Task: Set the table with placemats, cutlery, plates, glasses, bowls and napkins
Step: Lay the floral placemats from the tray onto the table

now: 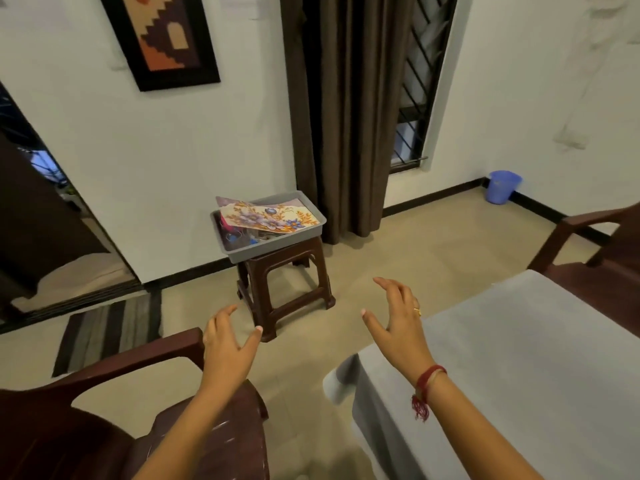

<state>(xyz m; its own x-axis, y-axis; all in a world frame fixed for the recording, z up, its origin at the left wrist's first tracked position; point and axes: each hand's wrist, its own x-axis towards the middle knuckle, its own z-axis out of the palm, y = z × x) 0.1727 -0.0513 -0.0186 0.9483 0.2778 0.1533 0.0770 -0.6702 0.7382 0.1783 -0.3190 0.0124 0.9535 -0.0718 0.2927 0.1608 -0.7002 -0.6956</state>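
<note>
The floral placemat (266, 216) lies in the gray tray (277, 245) on the stool (287, 292), its long axis running left to right, while the left hand (225, 341) and right hand (398, 320) hover well apart from it, fingers spread and empty, beside the table (519, 358).
</note>
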